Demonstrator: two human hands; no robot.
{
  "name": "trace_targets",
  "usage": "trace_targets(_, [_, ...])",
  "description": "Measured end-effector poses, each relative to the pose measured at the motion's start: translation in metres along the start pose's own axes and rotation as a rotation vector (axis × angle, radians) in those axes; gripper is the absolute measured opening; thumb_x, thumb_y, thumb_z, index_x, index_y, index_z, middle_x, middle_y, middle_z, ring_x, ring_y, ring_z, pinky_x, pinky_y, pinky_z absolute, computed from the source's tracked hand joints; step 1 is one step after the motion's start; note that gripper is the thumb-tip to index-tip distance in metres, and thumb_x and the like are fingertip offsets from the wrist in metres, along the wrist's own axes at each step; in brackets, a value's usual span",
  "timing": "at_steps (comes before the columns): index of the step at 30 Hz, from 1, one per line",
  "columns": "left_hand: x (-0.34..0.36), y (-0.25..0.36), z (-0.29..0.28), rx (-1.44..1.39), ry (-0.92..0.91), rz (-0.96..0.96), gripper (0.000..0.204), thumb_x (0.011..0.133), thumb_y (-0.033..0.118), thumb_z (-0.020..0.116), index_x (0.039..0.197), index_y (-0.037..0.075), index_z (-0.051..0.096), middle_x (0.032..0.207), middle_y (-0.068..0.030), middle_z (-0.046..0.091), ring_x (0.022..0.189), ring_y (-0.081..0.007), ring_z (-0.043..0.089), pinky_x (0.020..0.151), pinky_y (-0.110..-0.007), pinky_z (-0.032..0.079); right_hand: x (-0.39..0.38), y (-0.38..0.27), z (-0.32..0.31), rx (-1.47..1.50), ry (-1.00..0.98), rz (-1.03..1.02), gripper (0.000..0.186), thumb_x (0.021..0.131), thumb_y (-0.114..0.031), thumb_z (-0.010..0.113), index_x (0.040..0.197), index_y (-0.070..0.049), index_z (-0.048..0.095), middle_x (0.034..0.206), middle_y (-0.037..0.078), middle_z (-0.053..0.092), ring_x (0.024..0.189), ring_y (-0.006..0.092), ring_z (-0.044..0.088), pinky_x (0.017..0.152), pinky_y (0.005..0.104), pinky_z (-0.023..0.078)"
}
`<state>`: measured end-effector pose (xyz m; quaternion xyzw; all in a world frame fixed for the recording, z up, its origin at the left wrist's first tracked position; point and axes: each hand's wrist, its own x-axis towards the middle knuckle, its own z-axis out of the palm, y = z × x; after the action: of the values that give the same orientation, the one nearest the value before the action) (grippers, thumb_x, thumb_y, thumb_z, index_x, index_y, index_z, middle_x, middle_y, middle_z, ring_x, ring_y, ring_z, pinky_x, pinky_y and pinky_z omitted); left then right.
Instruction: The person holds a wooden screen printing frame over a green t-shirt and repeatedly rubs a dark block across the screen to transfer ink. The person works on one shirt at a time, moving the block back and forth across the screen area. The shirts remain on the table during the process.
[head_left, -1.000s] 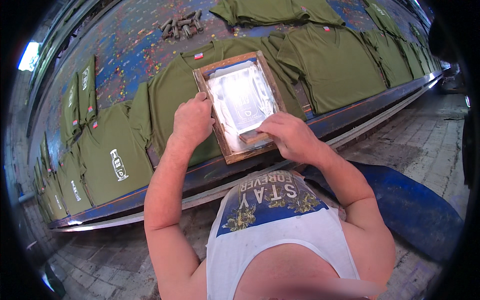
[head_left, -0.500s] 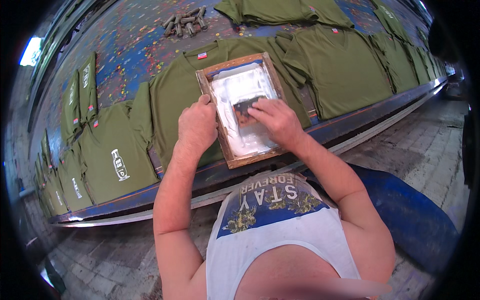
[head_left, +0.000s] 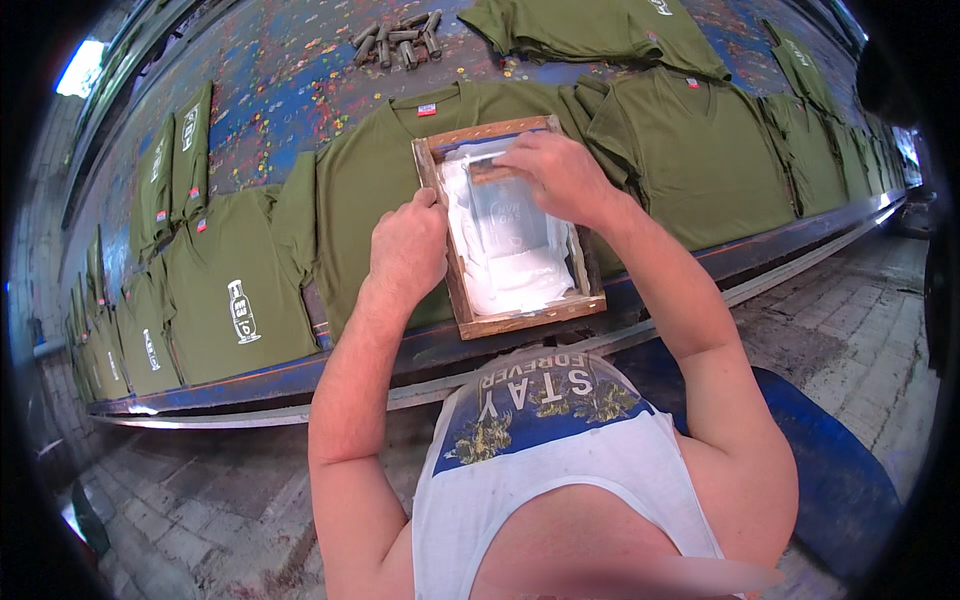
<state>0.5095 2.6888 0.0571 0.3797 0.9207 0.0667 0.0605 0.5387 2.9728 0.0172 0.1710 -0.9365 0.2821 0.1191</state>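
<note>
Carefully, the left hand (head_left: 408, 245) keeps its fingers curled closely at the left rail of a rectangular brown wooden frame (head_left: 535, 318), which it holds; its fingertips are hidden. The right hand (head_left: 560, 175) has its fingers bent down and closed on a small flat wooden squeegee (head_left: 487, 173), near the far end inside the frame; the hand hides part of this tool. White thick paste (head_left: 520, 282) lies within the frame, mostly at its near end. The frame rests, slightly turned, upon an olive-green V-neck shirt (head_left: 365, 170), spread on a long paint-spattered table (head_left: 270, 120). To the left lies another olive-green shirt with a white bottle-shaped print (head_left: 241, 310). Beyond the frame is a pile of dark cylindrical pieces (head_left: 400, 45).
</note>
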Motion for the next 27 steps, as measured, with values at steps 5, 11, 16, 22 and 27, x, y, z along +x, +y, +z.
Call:
trace_targets(5, [0.000, 0.004, -0.001, 0.012, 0.001, -0.011, 0.022, 0.082, 0.000, 0.084, 0.103, 0.003, 0.078, 0.115, -0.0142, 0.073, 0.102, -0.0349, 0.080, 0.090, -0.050, 0.065, -0.052, -0.032, -0.005, 0.051, -0.041, -0.070, 0.036, 0.083, 0.002, 0.077, 0.117, -0.006, 0.084, 0.110, 0.013, 0.081, 0.108, 0.0369, 0.079, 0.094, 0.0486, 0.063])
trace_targets(11, [0.003, 0.005, -0.002, 0.027, -0.049, -0.018, 0.023, 0.081, -0.001, 0.084, 0.103, 0.003, 0.078, 0.115, -0.0140, 0.072, 0.103, -0.0344, 0.080, 0.090, -0.049, 0.065, -0.114, -0.091, -0.016, 0.128, -0.100, -0.064, 0.035, 0.081, 0.003, 0.079, 0.116, -0.003, 0.083, 0.114, 0.013, 0.080, 0.110, 0.0357, 0.078, 0.096, 0.0480, 0.063])
trace_targets(16, [0.003, 0.004, 0.000, -0.009, -0.025, -0.023, 0.019, 0.083, -0.003, 0.080, 0.102, 0.002, 0.078, 0.116, -0.0147, 0.072, 0.105, -0.0364, 0.080, 0.090, -0.050, 0.065, -0.104, -0.081, -0.031, 0.138, -0.242, -0.087, 0.025, 0.084, 0.003, 0.079, 0.108, -0.002, 0.080, 0.110, 0.015, 0.077, 0.109, 0.0395, 0.076, 0.094, 0.0504, 0.062])
trace_targets(22, [0.004, 0.005, 0.001, -0.039, -0.028, -0.061, 0.017, 0.086, -0.005, 0.075, 0.102, 0.000, 0.078, 0.118, -0.0170, 0.072, 0.103, -0.0421, 0.080, 0.091, -0.055, 0.066, -0.010, -0.010, -0.019, 0.079, -0.203, -0.055, 0.025, 0.093, 0.004, 0.071, 0.115, -0.001, 0.079, 0.112, 0.020, 0.078, 0.109, 0.0441, 0.076, 0.097, 0.0534, 0.061])
trace_targets(27, [0.006, 0.004, 0.007, -0.014, 0.002, -0.073, 0.017, 0.087, -0.005, 0.075, 0.103, -0.001, 0.079, 0.118, -0.0187, 0.074, 0.103, -0.0442, 0.080, 0.090, -0.055, 0.067, 0.018, 0.005, -0.004, 0.009, 0.006, 0.032, 0.040, 0.088, 0.006, 0.070, 0.124, -0.006, 0.083, 0.115, 0.019, 0.078, 0.115, 0.0432, 0.075, 0.102, 0.0533, 0.062])
